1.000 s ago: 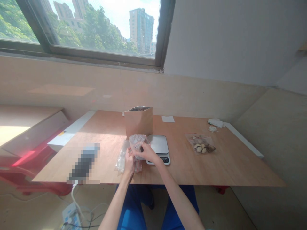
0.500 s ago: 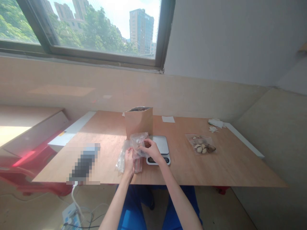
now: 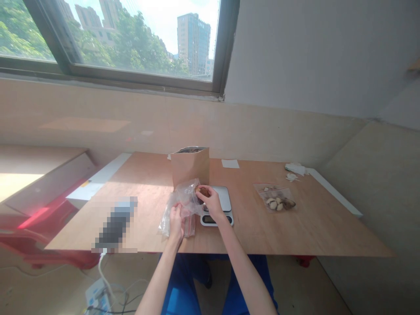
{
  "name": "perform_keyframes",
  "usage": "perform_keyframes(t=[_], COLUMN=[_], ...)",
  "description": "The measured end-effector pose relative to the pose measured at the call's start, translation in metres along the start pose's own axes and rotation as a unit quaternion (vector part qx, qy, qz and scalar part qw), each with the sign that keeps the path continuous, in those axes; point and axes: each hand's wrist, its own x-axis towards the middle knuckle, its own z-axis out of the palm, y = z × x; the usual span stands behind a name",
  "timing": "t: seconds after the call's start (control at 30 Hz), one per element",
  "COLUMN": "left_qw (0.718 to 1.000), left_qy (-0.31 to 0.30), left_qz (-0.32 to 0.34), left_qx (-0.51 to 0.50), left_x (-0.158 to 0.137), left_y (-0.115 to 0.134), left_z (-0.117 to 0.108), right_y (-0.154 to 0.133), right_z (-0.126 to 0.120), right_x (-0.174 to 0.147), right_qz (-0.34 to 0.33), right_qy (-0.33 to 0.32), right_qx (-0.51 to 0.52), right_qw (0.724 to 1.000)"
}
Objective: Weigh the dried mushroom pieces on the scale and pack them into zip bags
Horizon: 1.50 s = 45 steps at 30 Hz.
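In the head view, the person's left hand (image 3: pixel 177 222) is working just left of the lower centre of the frame, its fingers closing together on the edge of a clear, crinkled, thin plastic bag (image 3: pixel 186 191). The right hand (image 3: pixel 212 204) is reaching in from the lower right, its thumb and fingers clamping on a brown, lumpy, rounded piece (image 3: pixel 204 191), which is sitting at the bag's open mouth near the centre of the frame. Flat clear plastic bags with reddish strips (image 3: pixel 166 223) are lying beneath and beside the left hand. A white kitchen scale with a square silvery plate (image 3: pixel 225 197) is standing partly behind the right hand, while a tan paper pouch with an open top (image 3: pixel 190 166) is standing upright just above the hands. To the right of centre, a clear zip bag holding pale and brown pieces (image 3: pixel 278 202) is lying flat on the brown wooden table (image 3: pixel 328 223). A small white rectangular sheet (image 3: pixel 230 163) is resting near the table's far edge, and a blurred dark oblong (image 3: pixel 114 225) is lying at the lower left.
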Motion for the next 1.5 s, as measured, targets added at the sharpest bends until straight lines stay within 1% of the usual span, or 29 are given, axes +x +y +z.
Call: perform_keyframes(t=[0.07, 0.17, 0.23, 0.33, 0.47, 0.57, 0.67, 0.8, 0.9, 1.03, 1.2, 1.33, 1.5], left_qw=[1.0, 1.0, 0.999, 0.998, 0.997, 0.997, 0.997, 0.997, 0.997, 0.996, 0.996, 0.996, 0.997], left_qy=[0.004, 0.006, 0.005, 0.008, 0.006, 0.005, 0.002, -0.002, 0.015, 0.034, 0.036, 0.031, 0.022], left_qz=[-0.003, -0.001, -0.002, -0.011, -0.02, -0.018, -0.015, -0.022, -0.031, -0.031, -0.037, -0.038, -0.033], left_qx=[-0.008, -0.026, -0.041, -0.059, -0.074, -0.076, -0.077, -0.074, -0.07, -0.072, -0.072, -0.07, -0.066], left_x=[0.0, -0.001, -0.002, -0.003, -0.003, -0.002, -0.002, 0.0, 0.002, 0.004, 0.003, 0.002, 0.001], left_y=[0.001, 0.003, 0.005, 0.007, 0.007, 0.007, 0.008, 0.006, 0.003, 0.001, 0.003, 0.004, 0.006], left_z=[0.0, 0.001, 0.002, 0.003, 0.003, 0.003, 0.003, 0.002, -0.001, -0.003, -0.002, -0.001, 0.001], right_y=[0.0, -0.007, -0.019, -0.047, -0.092, -0.119, -0.133, -0.139, -0.137, -0.132, -0.122, -0.118, -0.118], right_z=[0.0, -0.002, -0.003, -0.002, 0.009, 0.024, 0.039, 0.052, 0.056, 0.054, 0.047, 0.039, 0.034], right_x=[0.003, 0.011, 0.019, 0.034, 0.058, 0.08, 0.104, 0.131, 0.141, 0.143, 0.143, 0.143, 0.142], right_qz=[0.006, -0.007, -0.023, -0.07, -0.173, -0.249, -0.276, -0.269, -0.263, -0.259, -0.251, -0.246, -0.218], right_qy=[0.013, 0.042, 0.052, 0.062, 0.067, 0.065, 0.066, 0.058, 0.052, 0.045, 0.029, -0.006, -0.048], right_qx=[0.032, 0.07, 0.086, 0.088, 0.021, -0.044, -0.09, -0.142, -0.176, -0.193, -0.19, -0.2, -0.228], right_qw=[0.999, 0.997, 0.995, 0.992, 0.982, 0.965, 0.955, 0.951, 0.947, 0.945, 0.949, 0.948, 0.948])
